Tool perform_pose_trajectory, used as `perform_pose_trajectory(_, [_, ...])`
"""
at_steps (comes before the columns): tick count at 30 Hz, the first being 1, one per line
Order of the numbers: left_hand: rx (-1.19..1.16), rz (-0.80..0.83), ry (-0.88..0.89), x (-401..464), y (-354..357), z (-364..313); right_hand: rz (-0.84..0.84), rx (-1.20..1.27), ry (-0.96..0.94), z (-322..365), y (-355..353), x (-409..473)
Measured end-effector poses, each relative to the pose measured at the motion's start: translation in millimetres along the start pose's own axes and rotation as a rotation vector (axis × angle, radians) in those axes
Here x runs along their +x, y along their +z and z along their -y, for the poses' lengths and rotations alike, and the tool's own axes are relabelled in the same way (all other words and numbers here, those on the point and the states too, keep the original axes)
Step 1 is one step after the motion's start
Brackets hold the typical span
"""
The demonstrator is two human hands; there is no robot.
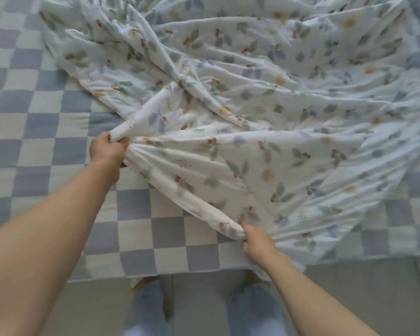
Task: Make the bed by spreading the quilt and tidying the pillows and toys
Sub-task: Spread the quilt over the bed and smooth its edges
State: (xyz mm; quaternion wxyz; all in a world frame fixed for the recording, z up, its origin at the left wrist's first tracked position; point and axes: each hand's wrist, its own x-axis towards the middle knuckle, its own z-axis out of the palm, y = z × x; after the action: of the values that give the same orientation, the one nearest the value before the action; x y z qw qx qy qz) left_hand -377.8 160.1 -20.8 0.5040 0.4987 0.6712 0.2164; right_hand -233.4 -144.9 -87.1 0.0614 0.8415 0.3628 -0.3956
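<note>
Quilt (pixel 252 105): white fabric with a leaf and berry print, lying crumpled in long folds across the far and right part of the bed; its near edge is gathered and drawn toward the bed's near edge.
Quilt edge: stretched taut between the 2 hands, running diagonally from left-centre down to the near edge of the bed.
Left hand (pixel 107 149): fist closed around a bunched corner of the quilt, knuckles up, thumb side toward the fabric; positioned over the left-centre of the bed.
Left arm: bare forearm extended forward from the lower left, nearly straight, wrist in line with the forearm.
Right hand (pixel 257 241): fingers curled and clamped on the quilt's edge, just inside the near edge of the bed, back of the hand up.
Right arm: bare forearm entering from the lower right, angled inward.
Hand spacing: well apart, left hand farther onto the bed than the right.
Bed cover (pixel 46 122): blue and cream checkered surface, exposed on the left and near side.
Floor (pixel 349 299): pale, beside the bed's near edge.
Slippers (pixel 146 304): 2, pale blue, blurred.
</note>
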Motion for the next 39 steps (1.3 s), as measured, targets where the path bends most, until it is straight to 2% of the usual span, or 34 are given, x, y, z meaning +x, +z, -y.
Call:
perform_pose_trajectory(6, [0.015,-0.01,0.012,54,-116,-1,0.011,0.366,-0.132,137,45,-55])
perform_pose_trajectory(15, [0.03,-0.145,0.178,106,-247,-28,0.172,0.602,-0.412,320,78,-113])
perform_pose_trajectory(18, [0.104,-0.167,0.247,124,-292,-30,0.207,0.646,-0.439,371,84,-119])
perform_pose_trajectory(21, [0.153,-0.173,0.246,151,-344,-26,0.214,0.673,-0.439,427,96,-115])
perform_pose_trajectory(25, [0.171,-0.099,0.212,207,-425,-17,0.198,0.74,-0.453,539,122,-103])
perform_pose_trajectory(28, [0.208,0.007,0.144,251,-493,-9,0.238,0.774,-0.454,629,146,-98])
perform_pose_trajectory(30, [0.149,0.037,0.115,277,-541,-7,0.3,0.789,-0.451,687,159,-103])
perform_pose_trajectory(34, [0.016,-0.107,0.117,331,-615,-9,0.396,0.831,-0.528,790,170,-119])
perform_pose_trajectory(37, [0.08,-0.238,0.233,366,-648,-11,0.439,0.785,-0.584,850,170,-112])
perform_pose_trajectory(39, [0.147,-0.251,0.295,381,-660,-7,0.472,0.728,-0.607,872,167,-97])
